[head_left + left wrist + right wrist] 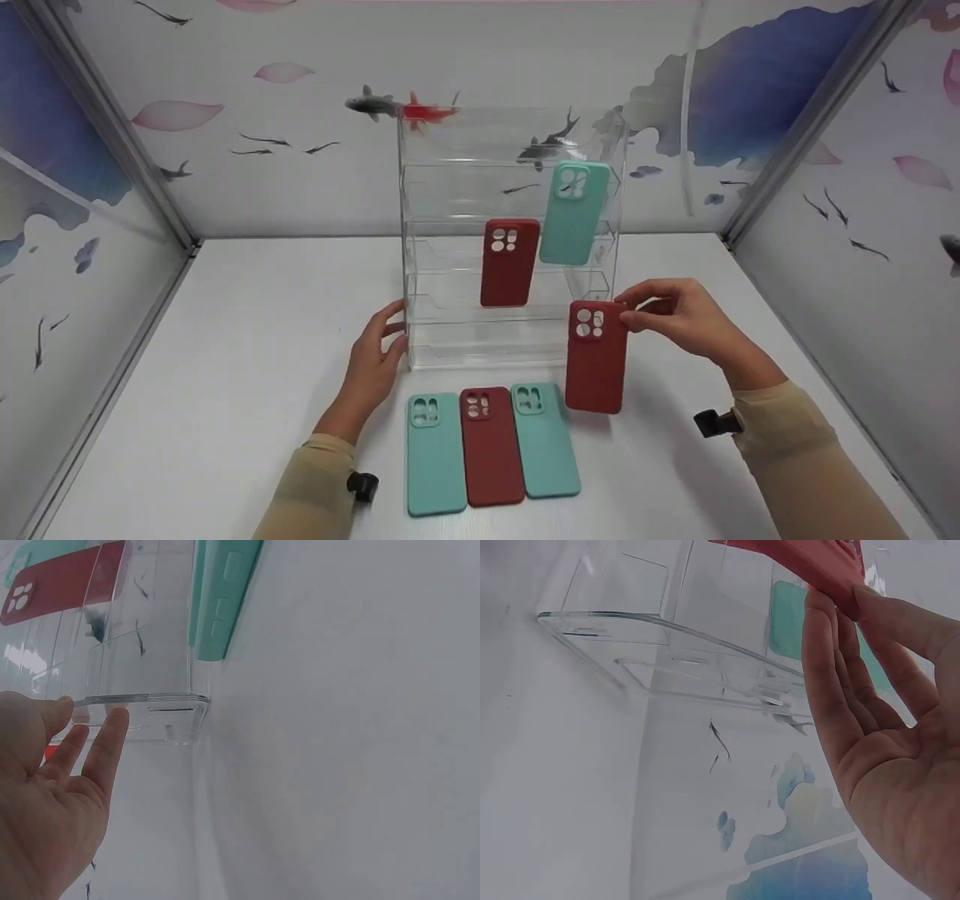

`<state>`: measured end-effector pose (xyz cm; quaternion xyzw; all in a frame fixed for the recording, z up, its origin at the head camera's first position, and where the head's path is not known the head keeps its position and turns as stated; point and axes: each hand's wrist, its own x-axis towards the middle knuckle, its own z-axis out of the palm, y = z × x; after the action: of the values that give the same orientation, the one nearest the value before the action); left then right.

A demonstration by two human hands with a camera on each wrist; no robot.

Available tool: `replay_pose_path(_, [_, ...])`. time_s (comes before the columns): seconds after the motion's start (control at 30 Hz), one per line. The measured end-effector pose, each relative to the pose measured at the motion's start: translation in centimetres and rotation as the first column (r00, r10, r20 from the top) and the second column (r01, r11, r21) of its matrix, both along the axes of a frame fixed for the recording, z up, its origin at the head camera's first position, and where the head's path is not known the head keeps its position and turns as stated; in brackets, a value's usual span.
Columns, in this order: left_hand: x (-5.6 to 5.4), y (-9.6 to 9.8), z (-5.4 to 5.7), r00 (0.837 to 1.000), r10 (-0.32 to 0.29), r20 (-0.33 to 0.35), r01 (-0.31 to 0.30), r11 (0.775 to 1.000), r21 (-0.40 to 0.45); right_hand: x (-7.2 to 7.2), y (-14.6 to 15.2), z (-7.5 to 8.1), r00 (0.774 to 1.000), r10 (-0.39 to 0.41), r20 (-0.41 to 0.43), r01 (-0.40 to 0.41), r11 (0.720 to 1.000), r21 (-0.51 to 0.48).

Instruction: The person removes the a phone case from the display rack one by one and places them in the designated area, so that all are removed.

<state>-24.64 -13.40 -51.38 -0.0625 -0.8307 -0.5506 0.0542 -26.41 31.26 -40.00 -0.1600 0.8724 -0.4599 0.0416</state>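
Observation:
In the head view, my right hand point(686, 319) pinches the upper right edge of a red phone case point(596, 367), holding it upright before the lower right of a clear acrylic display rack point(487, 358). The right wrist view shows thumb and fingertips on this case's edge. My left hand point(373, 364) touches the rack's left side with relaxed fingers; in the left wrist view the fingertips point(116, 716) lie at its side panel. A mint phone case point(574, 225) and another red case point(510, 266) stand in the rack's tiers.
Flat on the white table point(270, 360), in front of the rack, lie a left mint case point(437, 472), a middle red case point(493, 457) and a right mint case point(547, 450), side by side. Printed panels point(300, 187) enclose the table at the back and sides.

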Motion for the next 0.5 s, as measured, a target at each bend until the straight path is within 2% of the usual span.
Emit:
replay_pose_path(0.2, [0.1, 0.0, 0.0, 1.0, 0.003, 0.01, -0.003, 1.0, -0.002, 0.2, 1.1, -1.9, 0.997, -0.002, 0.078, 0.002, 1.0, -0.002])
replay_pose_path(0.5, [-0.1, -0.1, -0.3, 1.0, -0.009, -0.028, 0.009, 1.0, 0.008, 0.3, 2.0, -4.9, 0.989, 0.002, 0.146, -0.002, 1.0, 0.004])
